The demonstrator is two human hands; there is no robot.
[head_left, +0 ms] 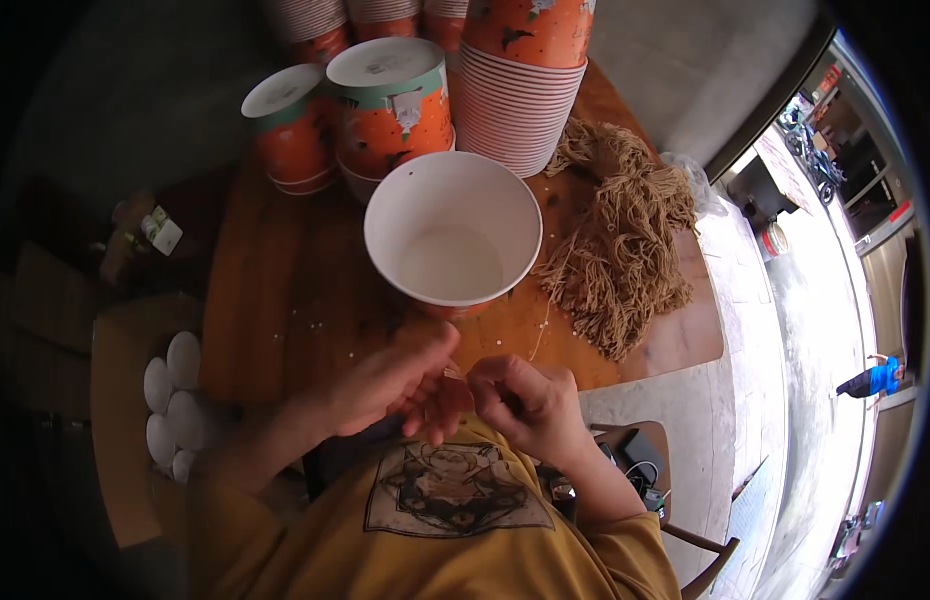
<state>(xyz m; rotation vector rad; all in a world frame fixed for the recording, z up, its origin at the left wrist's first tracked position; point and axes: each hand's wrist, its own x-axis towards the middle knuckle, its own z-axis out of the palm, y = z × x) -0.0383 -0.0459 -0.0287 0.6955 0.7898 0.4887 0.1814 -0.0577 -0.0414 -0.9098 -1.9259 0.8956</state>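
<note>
Paper bucket (453,235), white inside and orange outside, stands upright on the wooden table (270,280), its mouth towards us and its near side just beyond our hands. We see a small dark spot inside its far left rim (too small to call a hole), and no strand on the part of the rim that shows.

Our left hand (410,385) is loosely bent, thumb reaching towards the bucket; our right hand (525,400) is curled, thumb and forefinger close together. Whether either pinches a thin strand between them, we cannot tell.

To the right lies a heap of tan cords (625,240), one loose strand trailing towards us. As we judge it, work is under way rather than over: both hands are drawn together near the bucket, and many cords remain in the heap. Farther off, two overturned buckets (393,120) and a tall nested stack (522,110) stand upside down; how many are finished, we cannot say.

The stack and overturned buckets hem in the far side, the cords the right. Leftward, wood dotted with white specks (310,324) offers more room, while our hands are by the table's near edge.
</note>
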